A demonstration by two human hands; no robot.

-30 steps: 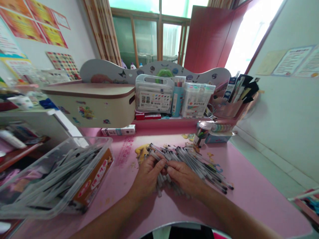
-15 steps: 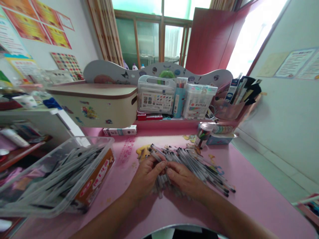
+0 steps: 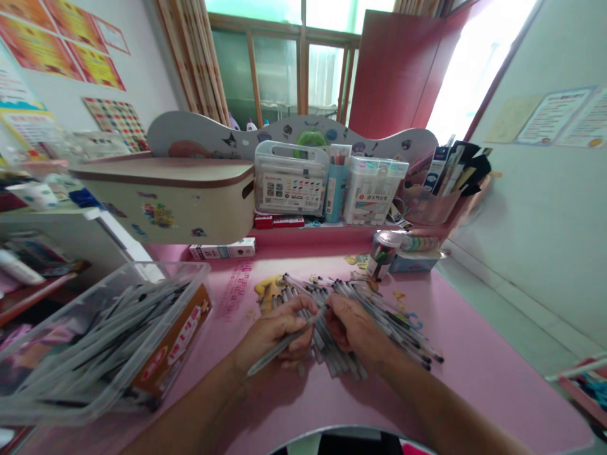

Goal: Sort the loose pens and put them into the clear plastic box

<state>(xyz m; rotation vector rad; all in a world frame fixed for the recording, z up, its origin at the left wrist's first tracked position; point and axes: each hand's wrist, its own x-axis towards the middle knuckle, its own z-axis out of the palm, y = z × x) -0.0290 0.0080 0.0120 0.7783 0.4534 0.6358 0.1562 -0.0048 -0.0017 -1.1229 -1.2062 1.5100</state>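
Observation:
My left hand (image 3: 279, 325) is closed around a clear-barrelled pen (image 3: 274, 354), which slants down to the left with one end sticking out below the fingers. At the pen's upper end, the fingertips of my right hand (image 3: 356, 325) are pinched on its dark tip; whether that is a cap I cannot tell. Under and behind both hands spreads a pile of similar pens (image 3: 379, 309), clear with black ends, lying on the pink desk (image 3: 484, 379). The hands hide part of the pile.
Left of the hands, a clear plastic box (image 3: 102, 404) holds many more pens. A lidded cream storage bin (image 3: 203, 208), a marker case (image 3: 291, 183) and a pen holder (image 3: 429, 205) stand on the raised shelf. Behind the pile is a clear jar (image 3: 383, 256).
Both hands were together over the pile; now a pen slants out of my left hand toward the lower left. My right hand has turned, its fingers curling inward. The view has shifted slightly.

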